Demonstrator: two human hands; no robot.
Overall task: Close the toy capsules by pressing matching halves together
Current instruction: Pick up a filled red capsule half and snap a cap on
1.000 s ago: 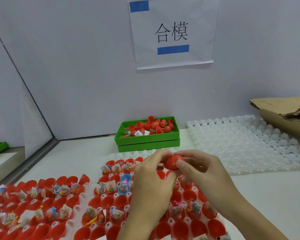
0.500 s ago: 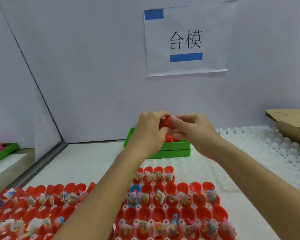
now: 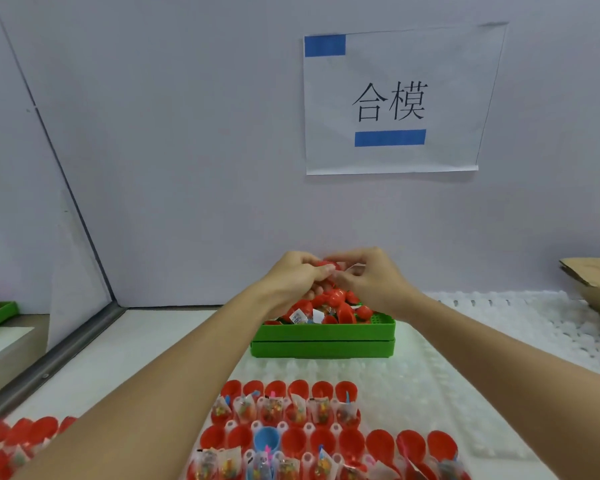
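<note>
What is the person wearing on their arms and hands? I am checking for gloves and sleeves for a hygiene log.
Nothing shows: the left hand and right hand are bare, without gloves, rings or watch. Both forearms are uncovered up to the picture's edge, with no sleeve in view.

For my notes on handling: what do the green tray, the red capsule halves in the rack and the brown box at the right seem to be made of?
Green tray: probably moulded plastic, matte, perforated floor.
Red capsule halves: plastic, smooth, slightly glossy.
Brown box: looks like cardboard, dull, torn edge.
</note>
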